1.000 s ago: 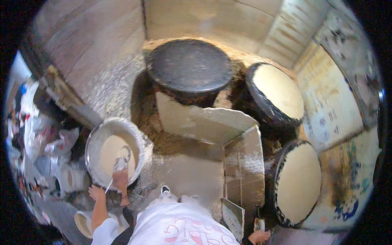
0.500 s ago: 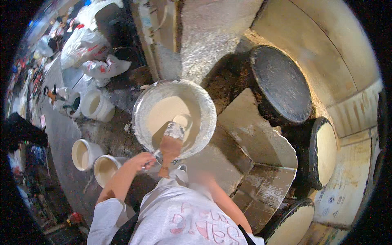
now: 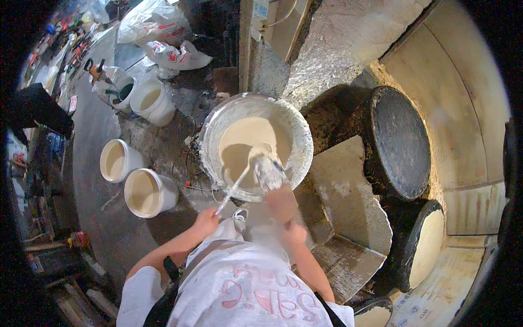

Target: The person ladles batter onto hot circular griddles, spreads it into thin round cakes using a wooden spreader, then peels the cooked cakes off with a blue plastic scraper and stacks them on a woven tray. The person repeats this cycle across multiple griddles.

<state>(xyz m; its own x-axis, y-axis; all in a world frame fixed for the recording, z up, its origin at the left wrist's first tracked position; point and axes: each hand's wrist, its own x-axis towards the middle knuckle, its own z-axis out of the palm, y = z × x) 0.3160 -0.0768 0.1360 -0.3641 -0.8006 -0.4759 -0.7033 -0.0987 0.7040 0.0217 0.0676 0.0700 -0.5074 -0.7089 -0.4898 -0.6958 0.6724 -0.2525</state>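
Left hand point(image 3: 206, 220): fingers wrapped round a thin stirring stick point(image 3: 233, 191) that slants into the batter.
Right hand point(image 3: 280, 201): blurry, gripping a batter-caked cup point(image 3: 266, 166).
Batter basin point(image 3: 215, 136): right ahead of both fists.
Side: two small buckets point(image 3: 143, 192) left of them.

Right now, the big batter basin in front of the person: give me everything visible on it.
The basin is wide, round and shallow, apparently metal, with its rim and inner wall crusted in dried pale splashes. It holds a pool of beige batter, well below the rim. It sits upright on a grimy dark surface, next to a round black griddle on its right. The right hand, blurred, dips a batter-coated scoop into it. The left hand holds a thin handle slanting over the near rim.
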